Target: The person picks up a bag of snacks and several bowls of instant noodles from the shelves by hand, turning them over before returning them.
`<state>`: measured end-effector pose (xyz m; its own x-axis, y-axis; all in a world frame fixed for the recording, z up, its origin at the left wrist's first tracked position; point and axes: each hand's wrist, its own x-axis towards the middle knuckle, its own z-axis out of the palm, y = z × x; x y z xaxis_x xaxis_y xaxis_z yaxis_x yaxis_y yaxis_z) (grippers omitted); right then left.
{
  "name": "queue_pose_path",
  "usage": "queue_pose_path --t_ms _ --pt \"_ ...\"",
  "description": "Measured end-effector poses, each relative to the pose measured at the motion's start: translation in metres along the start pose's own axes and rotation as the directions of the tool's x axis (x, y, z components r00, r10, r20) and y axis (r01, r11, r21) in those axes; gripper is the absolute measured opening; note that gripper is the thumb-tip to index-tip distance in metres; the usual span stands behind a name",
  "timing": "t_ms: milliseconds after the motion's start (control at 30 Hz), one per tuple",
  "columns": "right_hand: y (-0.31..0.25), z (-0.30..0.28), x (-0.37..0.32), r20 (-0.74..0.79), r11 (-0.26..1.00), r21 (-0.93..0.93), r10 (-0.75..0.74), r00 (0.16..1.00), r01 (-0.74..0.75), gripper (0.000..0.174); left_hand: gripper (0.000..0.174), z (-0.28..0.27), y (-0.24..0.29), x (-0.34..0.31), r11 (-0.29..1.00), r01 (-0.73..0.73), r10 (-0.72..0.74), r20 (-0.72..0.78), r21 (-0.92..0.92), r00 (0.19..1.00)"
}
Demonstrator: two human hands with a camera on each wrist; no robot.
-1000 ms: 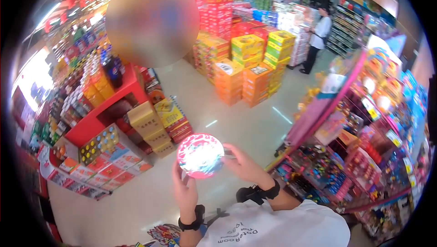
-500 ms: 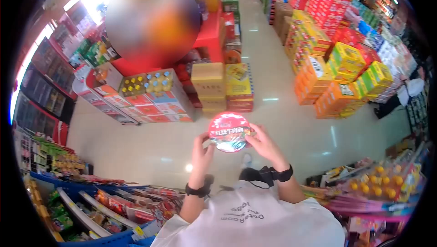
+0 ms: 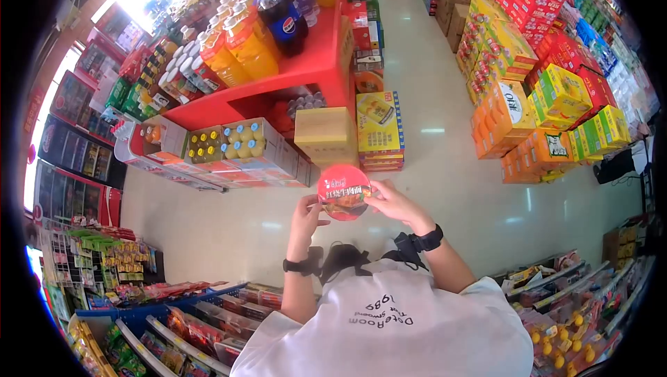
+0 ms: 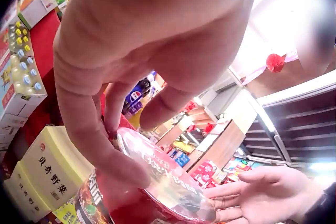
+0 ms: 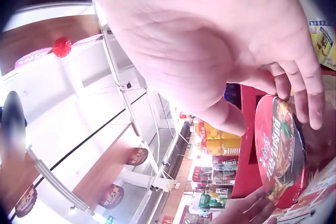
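A red instant noodle bowl (image 3: 345, 191) with a printed lid is held in front of the chest in the head view. My left hand (image 3: 303, 224) grips its left side. In the left wrist view, bent fingers (image 4: 123, 166) lie against the red wall and rim of the bowl (image 4: 168, 182), with the thumb standing off it. My right hand (image 3: 397, 205) is at the right edge of the lid. Its fingers reach out fairly straight to the rim in the left wrist view. In the right wrist view the thumb (image 5: 231, 119) stands apart from the bowl (image 5: 278, 150).
Ahead stands a red display (image 3: 306, 64) crowded with drink bottles. Cartons of bottles (image 3: 240, 141) and a tan box (image 3: 325, 134) stand before it. Orange drink boxes (image 3: 500, 116) are stacked right of the aisle. Blue snack racks (image 3: 174, 314) line the lower left, more racks (image 3: 570, 307) the lower right.
The head view has swung left, from stacked boxes and a toy rack to the drink display. The glare has faded and the lid's print shows. Both hands stay at the bowl.
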<state>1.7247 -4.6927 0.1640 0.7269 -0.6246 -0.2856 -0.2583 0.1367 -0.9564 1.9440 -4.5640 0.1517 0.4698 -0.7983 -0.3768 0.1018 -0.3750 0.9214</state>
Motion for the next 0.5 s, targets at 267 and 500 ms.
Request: queue_pose_path --t_ms 267,500 --pt "0.028 -0.012 0.104 -0.051 0.998 0.069 -0.011 0.999 0.014 0.057 0.030 -0.017 -0.002 0.132 0.990 0.073 -0.076 0.023 0.117 0.997" --pt "0.042 -0.047 0.237 0.021 0.915 0.371 0.163 0.986 -0.159 0.048 0.030 -0.042 0.017 0.287 0.974 0.024 -0.063 0.166 0.226 0.984"
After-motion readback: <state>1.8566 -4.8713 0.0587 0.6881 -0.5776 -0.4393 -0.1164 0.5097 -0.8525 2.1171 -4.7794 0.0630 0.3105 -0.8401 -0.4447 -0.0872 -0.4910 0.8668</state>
